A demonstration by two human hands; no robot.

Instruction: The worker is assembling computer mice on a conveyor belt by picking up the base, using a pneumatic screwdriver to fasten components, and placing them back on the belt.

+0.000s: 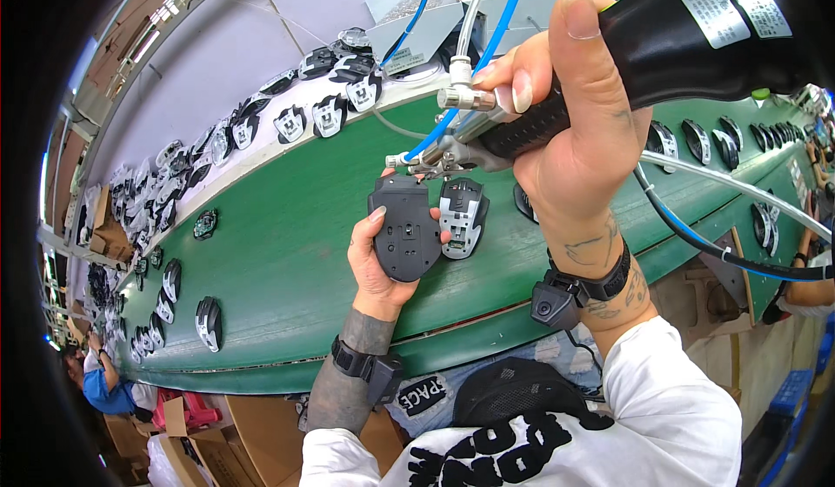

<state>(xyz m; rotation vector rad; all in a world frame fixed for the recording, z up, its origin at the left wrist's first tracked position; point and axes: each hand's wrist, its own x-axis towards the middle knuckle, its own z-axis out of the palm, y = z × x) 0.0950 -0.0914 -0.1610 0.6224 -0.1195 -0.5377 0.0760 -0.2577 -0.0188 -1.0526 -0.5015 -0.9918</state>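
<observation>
My left hand (380,289) grips a black computer mouse (407,236) with its flat underside facing up, screw holes showing. My right hand (591,109) is wrapped round a black power screwdriver (665,43) that has a metal nose and hose fittings. The screwdriver's nose reaches down to the far end of the held mouse; whether the bit touches a screw is too small to tell. Just right of that mouse, a grey-and-white open mouse shell (464,219) lies on the green belt (304,217), close to my left fingertips.
Blue and clear hoses (504,13) run up from the screwdriver. A black cable (687,230) crosses at the right. Mouse shells (329,116) line the white ledge behind the belt, and more mice (209,323) lie at left and right. Other people (109,374) sit along the belt.
</observation>
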